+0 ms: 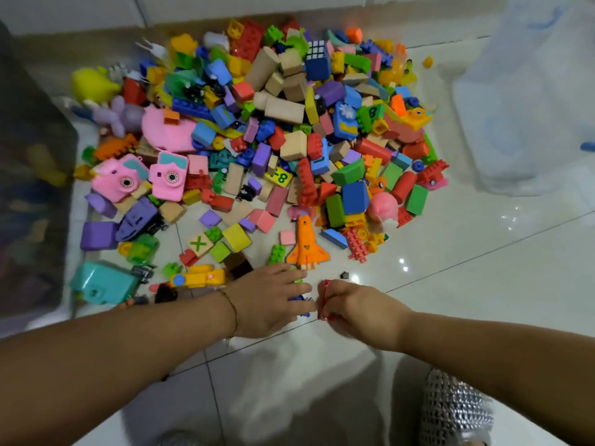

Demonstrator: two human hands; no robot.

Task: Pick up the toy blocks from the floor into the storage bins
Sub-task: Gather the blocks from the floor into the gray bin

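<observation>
Head view: tiled floor [467,284], big pile of toy blocks [289,130] spread across it. Landmark is the orange rocket toy [306,244], lying flat at the near edge of the pile, nose pointing away from the person.

Left hand [270,300] is just below the rocket, palm down, fingers straight and close together. Fingertips lie over small blue pieces [301,299] on the floor; can't tell if they press on them. Thin bracelet [232,309] on that wrist.

Right hand [354,305] is just below and right of the rocket, fingers curled round a red block [325,296]. Only the block's edge shows past the fingers. The two hands are nearly touching.

Most blocks are above the rocket: wooden, foam and studded plastic, mixed colours. Loose ones lie left of it, including a block with a green X [199,243]. Rubik's cube [317,57] is far above the rocket, near the top of the pile. Two pink toy cameras [119,179] are up and left of it. Yellow toy [199,277] and teal toy [103,281] are left of it and slightly lower.

Dark bin [32,188] is far left of the rocket, contents blurred. Clear bin [531,107] is far up and right. Silver sequinned thing [454,410] is well below and right, at the frame bottom.
</observation>
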